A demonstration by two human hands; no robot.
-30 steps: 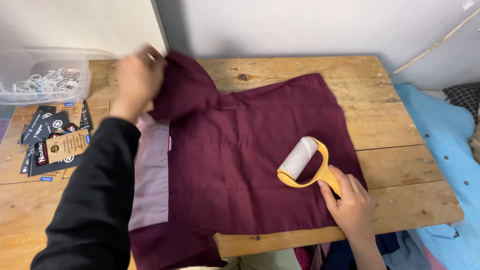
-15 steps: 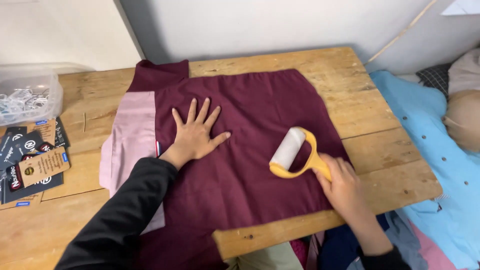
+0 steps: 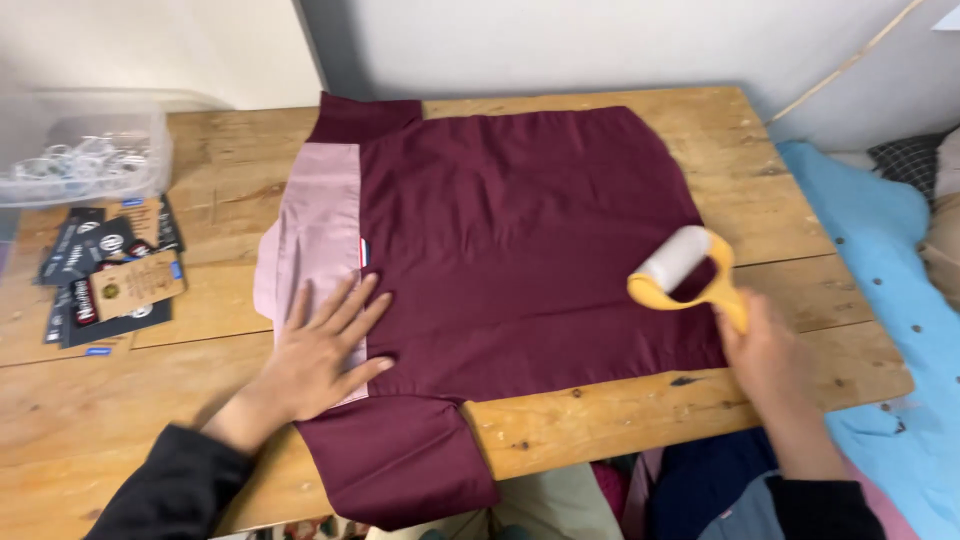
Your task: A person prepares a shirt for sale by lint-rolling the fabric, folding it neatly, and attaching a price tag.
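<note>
A maroon cotton shirt with a pale pink panel [image 3: 520,250] lies flat under the open, spread left hand [image 3: 318,355]. The right hand [image 3: 765,350] grips a yellow-handled white lint roller [image 3: 685,265] on the shirt's edge. Beyond the left hand, a clear plastic box [image 3: 85,155] holds white clips.

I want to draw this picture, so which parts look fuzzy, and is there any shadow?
Head view: the right hand gripping the yellow-handled white lint roller is smeared by motion blur; the clear plastic box of white rings at the left edge looks soft; the left hand, flat on the maroon and pink shirt, is sharper; lighting is even, with only faint shadows under the hands.
</note>
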